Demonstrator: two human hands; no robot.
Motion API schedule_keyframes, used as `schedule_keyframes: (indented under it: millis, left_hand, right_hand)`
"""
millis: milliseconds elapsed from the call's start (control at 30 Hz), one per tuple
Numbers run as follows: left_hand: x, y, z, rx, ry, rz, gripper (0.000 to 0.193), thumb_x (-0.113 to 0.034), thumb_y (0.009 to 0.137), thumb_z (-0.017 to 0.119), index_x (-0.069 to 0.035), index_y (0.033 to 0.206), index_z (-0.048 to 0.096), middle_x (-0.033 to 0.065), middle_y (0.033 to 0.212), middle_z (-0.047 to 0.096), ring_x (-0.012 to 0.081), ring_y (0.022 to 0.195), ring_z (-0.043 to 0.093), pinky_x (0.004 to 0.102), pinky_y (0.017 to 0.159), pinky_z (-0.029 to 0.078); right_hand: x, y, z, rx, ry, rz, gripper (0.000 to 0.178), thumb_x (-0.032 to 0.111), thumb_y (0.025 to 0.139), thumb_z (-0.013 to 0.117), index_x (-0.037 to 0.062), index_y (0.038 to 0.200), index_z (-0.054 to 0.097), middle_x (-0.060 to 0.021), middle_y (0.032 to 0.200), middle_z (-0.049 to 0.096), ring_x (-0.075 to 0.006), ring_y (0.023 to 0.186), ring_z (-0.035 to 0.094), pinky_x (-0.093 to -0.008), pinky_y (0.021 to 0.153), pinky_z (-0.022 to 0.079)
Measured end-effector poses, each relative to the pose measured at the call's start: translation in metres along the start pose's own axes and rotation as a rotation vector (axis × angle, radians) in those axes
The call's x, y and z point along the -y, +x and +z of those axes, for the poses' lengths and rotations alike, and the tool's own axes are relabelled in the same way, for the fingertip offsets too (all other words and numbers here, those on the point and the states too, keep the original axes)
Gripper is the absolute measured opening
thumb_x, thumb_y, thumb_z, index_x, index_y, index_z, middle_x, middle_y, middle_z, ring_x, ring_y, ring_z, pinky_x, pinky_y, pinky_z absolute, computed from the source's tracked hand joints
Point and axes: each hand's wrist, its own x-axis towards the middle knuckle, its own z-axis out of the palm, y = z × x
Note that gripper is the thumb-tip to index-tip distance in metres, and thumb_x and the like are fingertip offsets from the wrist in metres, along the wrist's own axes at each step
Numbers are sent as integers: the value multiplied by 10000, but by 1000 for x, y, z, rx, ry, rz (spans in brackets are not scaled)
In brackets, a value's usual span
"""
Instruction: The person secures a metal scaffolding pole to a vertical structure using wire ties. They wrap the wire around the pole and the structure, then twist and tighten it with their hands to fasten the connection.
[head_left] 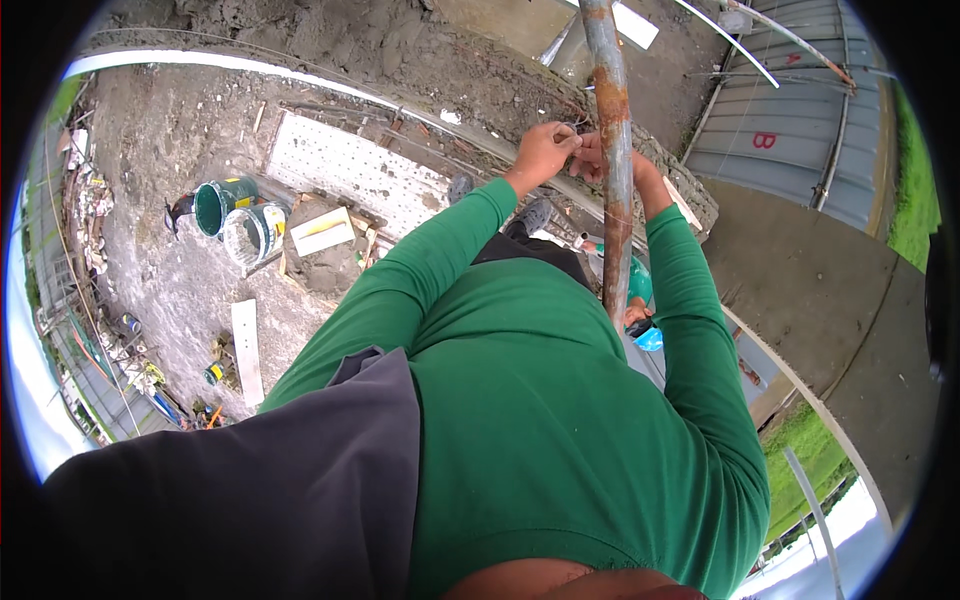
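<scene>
My left hand (543, 155) is closed in a pinch, its thumb and fingertips pressed together. Against its fingertips, my right hand (592, 158) is also closed, partly covered by a rusty metal pipe (613, 115). Whatever lies between the fingers is too small to make out. The pipe stands upright in front of me, with my right forearm passing to its right and my left arm to its left. Both hands are raised at the far side of my body, above the ground below.
Below left lie a speckled white plank (350, 165), a green bucket (209, 207), a mortar-smeared bucket (250, 240) and a pale board (246, 350). A person in a blue hard hat (649, 339) is below, behind the pipe. A concrete surface (800, 270) and metal sheeting (780, 110) stand right.
</scene>
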Motion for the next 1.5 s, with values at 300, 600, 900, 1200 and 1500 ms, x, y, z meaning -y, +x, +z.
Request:
schedule_keyframes:
  millis: [300,600,900,1200,1500]
  left_hand:
    - [-8,-8,-15,10,712,240,228,-279,993,661,-57,1010,708,178,980,726,457,868,696,569,741,562]
    - [-14,0,-22,103,626,175,82,-169,887,700,-89,906,694,142,955,704,440,894,701,542,751,568]
    - [-24,4,-28,131,679,128,107,-148,899,670,-66,962,700,150,1001,721,445,908,693,561,776,570]
    - [-32,25,-51,116,661,233,198,-289,984,668,-111,982,756,132,1015,749,415,942,702,520,799,558]
    - [-47,58,-25,99,546,88,260,-289,893,736,-34,907,782,227,907,748,437,891,722,518,806,562]
  right_hand:
    - [15,5,5,-342,122,-48,296,339,995,750,55,1065,702,-49,826,715,-158,648,650,-323,581,531]
    - [5,27,18,-132,234,108,480,548,910,817,72,884,756,12,714,675,-78,599,590,-246,496,431]
    - [38,6,32,-47,431,130,479,599,932,777,152,803,662,87,610,501,-34,496,415,-205,427,295]
    - [0,3,11,-397,466,-39,383,433,951,804,133,776,642,11,630,577,-130,475,508,-305,432,370]
    - [-25,9,4,-271,-69,-144,332,370,967,801,52,1030,730,-24,785,684,-158,703,684,-328,648,555]
